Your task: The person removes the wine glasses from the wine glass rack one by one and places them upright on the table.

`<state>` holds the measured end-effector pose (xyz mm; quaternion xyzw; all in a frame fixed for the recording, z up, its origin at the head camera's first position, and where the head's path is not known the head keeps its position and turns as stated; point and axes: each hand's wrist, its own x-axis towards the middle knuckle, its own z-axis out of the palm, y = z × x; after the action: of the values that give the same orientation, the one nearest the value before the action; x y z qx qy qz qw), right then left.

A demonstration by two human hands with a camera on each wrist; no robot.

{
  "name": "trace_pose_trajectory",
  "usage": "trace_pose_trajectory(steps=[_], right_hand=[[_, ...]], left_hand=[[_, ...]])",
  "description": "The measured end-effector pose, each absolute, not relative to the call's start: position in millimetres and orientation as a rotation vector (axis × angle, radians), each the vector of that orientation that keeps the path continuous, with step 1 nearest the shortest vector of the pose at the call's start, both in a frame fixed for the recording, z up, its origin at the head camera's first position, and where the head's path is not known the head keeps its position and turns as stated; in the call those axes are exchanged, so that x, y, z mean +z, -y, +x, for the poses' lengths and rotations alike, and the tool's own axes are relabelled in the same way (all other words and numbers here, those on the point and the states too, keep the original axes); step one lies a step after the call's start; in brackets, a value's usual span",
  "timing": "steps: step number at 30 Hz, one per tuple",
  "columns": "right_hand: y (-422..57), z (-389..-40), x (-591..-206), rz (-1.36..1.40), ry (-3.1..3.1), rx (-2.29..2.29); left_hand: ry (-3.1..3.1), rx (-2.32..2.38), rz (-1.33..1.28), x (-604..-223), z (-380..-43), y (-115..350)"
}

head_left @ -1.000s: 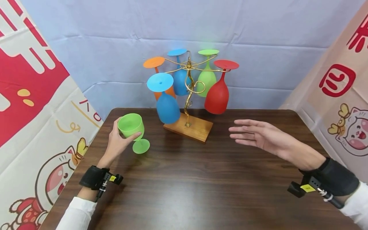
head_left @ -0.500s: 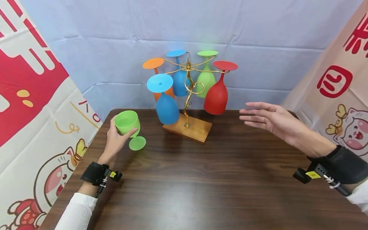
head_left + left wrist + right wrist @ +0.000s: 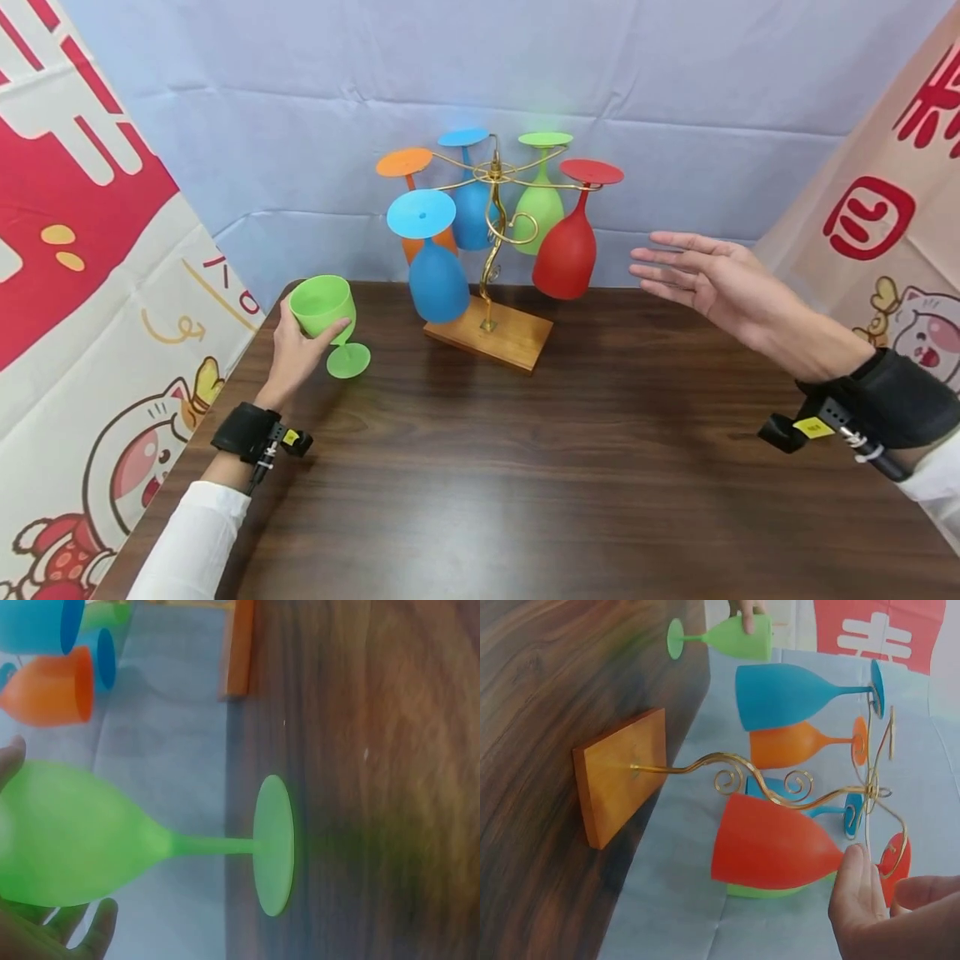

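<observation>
Green cup (image 3: 321,307) sat upright in the grip of the left hand (image 3: 294,346), above the table's left side.
The thumb and fingers of that hand curled round the bowl, with the stem and foot below them; whether the foot touched the table (image 3: 480,483) could not be told. To the right of it stood a rack (image 3: 517,333) with a wooden base and a curled brass-coloured post, its arms carrying five upside-down cups by their feet: a front blue cup (image 3: 438,283), an orange cup (image 3: 402,162), a rear blue cup (image 3: 471,212), a pale green cup (image 3: 538,217) and a red cup (image 3: 566,254). The right hand (image 3: 723,287) was raised near the red cup, apart from it, its fingers straight and slightly spread.
</observation>
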<state>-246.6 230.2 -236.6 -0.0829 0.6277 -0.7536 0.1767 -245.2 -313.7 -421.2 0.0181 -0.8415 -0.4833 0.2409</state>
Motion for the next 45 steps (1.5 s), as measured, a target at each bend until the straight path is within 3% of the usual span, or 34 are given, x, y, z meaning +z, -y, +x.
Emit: trace_pose_trajectory(steps=[24, 37, 45], right_hand=[[-170, -252, -179, -0.368, -1.832, -2.411], [-141, -256, -149, -0.458, -1.94, -2.345], [-123, -261, -131, -0.52, -1.994, -2.3]], left_hand=[[2.312, -1.292, 0.122, -417, -256, 325], [2.314, -1.333, 0.245, -398, -254, 322], [2.187, -1.451, 0.189, -393, -247, 318]])
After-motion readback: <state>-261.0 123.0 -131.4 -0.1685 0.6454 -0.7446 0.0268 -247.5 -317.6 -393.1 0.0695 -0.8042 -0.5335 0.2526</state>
